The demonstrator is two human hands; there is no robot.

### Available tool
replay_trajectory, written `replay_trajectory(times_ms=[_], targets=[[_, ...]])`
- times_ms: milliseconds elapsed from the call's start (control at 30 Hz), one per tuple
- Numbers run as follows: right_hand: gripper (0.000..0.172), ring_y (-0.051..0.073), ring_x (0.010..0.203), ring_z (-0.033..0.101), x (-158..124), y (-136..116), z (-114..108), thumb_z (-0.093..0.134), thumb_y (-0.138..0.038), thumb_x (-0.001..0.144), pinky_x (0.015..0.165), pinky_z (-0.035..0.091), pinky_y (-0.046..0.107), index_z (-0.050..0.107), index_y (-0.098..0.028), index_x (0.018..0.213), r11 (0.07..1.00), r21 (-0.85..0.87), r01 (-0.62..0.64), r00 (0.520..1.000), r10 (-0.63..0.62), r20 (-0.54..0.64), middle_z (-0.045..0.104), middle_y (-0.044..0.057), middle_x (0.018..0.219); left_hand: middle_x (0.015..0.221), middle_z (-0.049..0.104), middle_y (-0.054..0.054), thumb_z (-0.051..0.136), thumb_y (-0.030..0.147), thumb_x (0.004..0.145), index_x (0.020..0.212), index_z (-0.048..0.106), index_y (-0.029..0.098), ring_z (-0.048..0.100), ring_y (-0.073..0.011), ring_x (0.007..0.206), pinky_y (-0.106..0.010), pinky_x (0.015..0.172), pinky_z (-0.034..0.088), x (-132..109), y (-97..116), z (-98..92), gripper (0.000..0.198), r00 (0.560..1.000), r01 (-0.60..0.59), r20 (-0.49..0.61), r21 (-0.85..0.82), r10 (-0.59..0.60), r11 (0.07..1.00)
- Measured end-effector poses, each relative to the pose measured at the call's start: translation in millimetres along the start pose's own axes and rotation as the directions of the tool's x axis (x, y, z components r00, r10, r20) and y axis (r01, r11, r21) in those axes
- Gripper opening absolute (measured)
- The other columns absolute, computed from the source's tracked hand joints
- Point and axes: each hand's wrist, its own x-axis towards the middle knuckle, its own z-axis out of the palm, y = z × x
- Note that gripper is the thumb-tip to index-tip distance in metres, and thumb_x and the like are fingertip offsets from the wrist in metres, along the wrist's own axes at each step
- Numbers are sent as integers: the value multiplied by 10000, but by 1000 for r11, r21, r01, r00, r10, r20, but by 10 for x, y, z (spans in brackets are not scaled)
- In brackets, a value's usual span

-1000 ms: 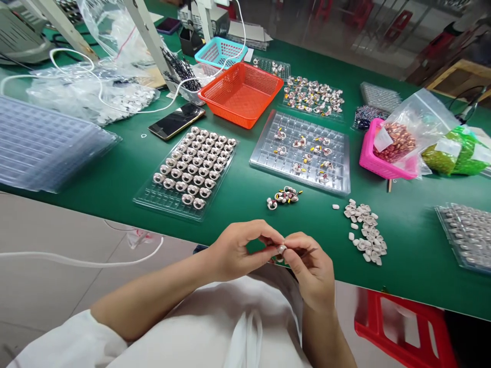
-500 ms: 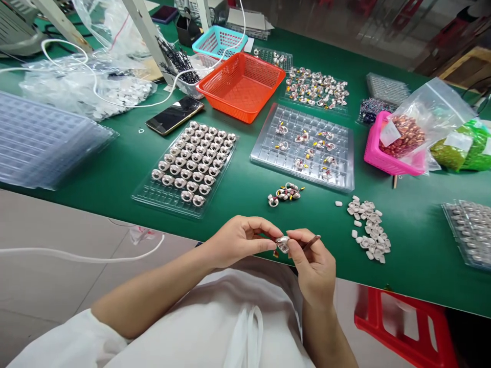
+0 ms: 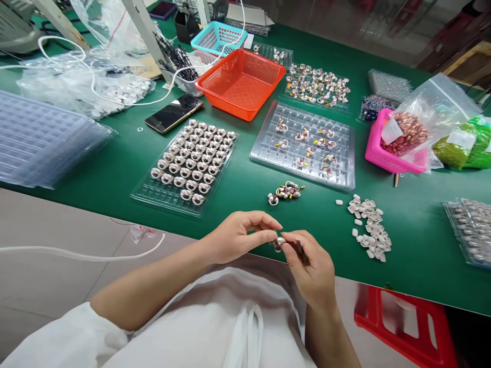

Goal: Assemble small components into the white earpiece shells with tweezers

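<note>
Near the table's front edge, my right hand (image 3: 312,268) pinches a small shiny silvery ring-shaped part (image 3: 279,245) between thumb and index finger. A thin dark stick-like tool (image 3: 299,249) is tucked among that hand's fingers. My left hand (image 3: 238,237) is closed in at the part's left side, its thumb tip against it. The left index finger arches just above, a little apart from the part. Fingers partly hide the part. Beyond the hands lies a small pile of ring parts with red and yellow bits (image 3: 287,191). White caps (image 3: 372,227) are heaped to the right.
Rows of silvery rings fill a clear tray (image 3: 153,197) at left; a stacked tray (image 3: 263,153) holds several wired rings. Behind stand an orange basket (image 3: 243,84) and a phone (image 3: 174,113). A pink basket (image 3: 391,161) and a red stool (image 3: 402,327) are at right.
The part has turned in my fingers and shifted slightly left and down. My left index finger has lifted off it. The dark tool now points more upright.
</note>
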Motion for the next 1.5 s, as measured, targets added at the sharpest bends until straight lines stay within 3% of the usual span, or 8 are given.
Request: replay_trajectory(times_ms=[100, 367, 600, 700, 833, 967, 1267, 1500], targets=[[140, 153, 835, 681, -14, -6, 36, 584, -184, 987, 718, 519, 261, 685, -252, 1057, 1000, -15, -2, 999, 2, -39, 723, 14, 927, 869, 788, -59, 724, 308, 882, 999, 752, 137, 723, -171, 816, -277, 780, 567, -12, -2, 15, 209, 1000, -20, -20, 39, 21, 999], [123, 106, 636, 573, -69, 15, 136, 620, -315, 980, 577, 461, 214, 717, -244, 959, 948, 194, -251, 952, 278, -127, 694, -13, 804, 857, 803, -51, 782, 259, 818, 985, 757, 139, 743, -162, 814, -250, 781, 579, -18, -70, 43, 207, 1000, -9, -8, -24, 8, 1000], [112, 83, 588, 535, -77, 95, 148, 660, -334, 960, 540, 443, 184, 721, -240, 950, 885, 367, -288, 937, 339, -82, 689, -22, 763, 840, 801, -80, 746, 254, 833, 929, 771, 117, 737, -170, 759, -245, 708, 584, -8, -54, 61, 170, 978, -146, -100, 286, 181, 947], [94, 89, 611, 546, -59, 62, 112, 656, -312, 964, 563, 448, 193, 718, -242, 959, 908, 322, -267, 955, 295, -42, 684, -20, 785, 801, 800, -72, 731, 206, 841, 916, 776, 123, 731, -157, 707, -238, 677, 574, 8, -58, 33, 120, 925, -306, -44, 503, 377, 808], [100, 127, 731, 610, -24, 8, 61, 624, -280, 980, 653, 482, 232, 702, -233, 940, 955, 220, -201, 979, 204, 8, 679, -2, 839, 785, 802, -54, 693, 134, 848, 932, 761, 148, 721, -157, 703, -248, 671, 565, 38, -92, 9, 109, 789, -513, 116, 665, 604, 542], [85, 137, 776, 645, -18, -1, 44, 611, -230, 982, 665, 499, 238, 696, -231, 986, 989, 108, -102, 994, 104, -16, 688, 10, 889, 775, 800, -53, 661, 95, 850, 952, 754, 149, 712, -159, 686, -264, 674, 573, 55, -114, 25, 148, 736, -567, 157, 675, 659, 472], [193, 133, 789, 642, -73, 16, 142, 589, -109, 958, 655, 492, 240, 667, -237, 1081, 986, -140, 93, 979, -117, -170, 701, 14, 934, 814, 803, -80, 660, 117, 836, 970, 796, 116, 735, -163, 728, -237, 674, 579, -2, -67, 114, 191, 829, -436, -14, 610, 559, 662], [117, 143, 743, 633, -102, 32, 189, 574, -185, 989, 635, 489, 258, 672, -236, 1029, 999, -41, -31, 979, 22, -200, 692, 17, 903, 870, 804, -72, 649, 188, 896, 1071, 798, 130, 736, -160, 760, -237, 698, 573, -34, 6, 91, 238, 930, -306, -25, 500, 366, 810]])
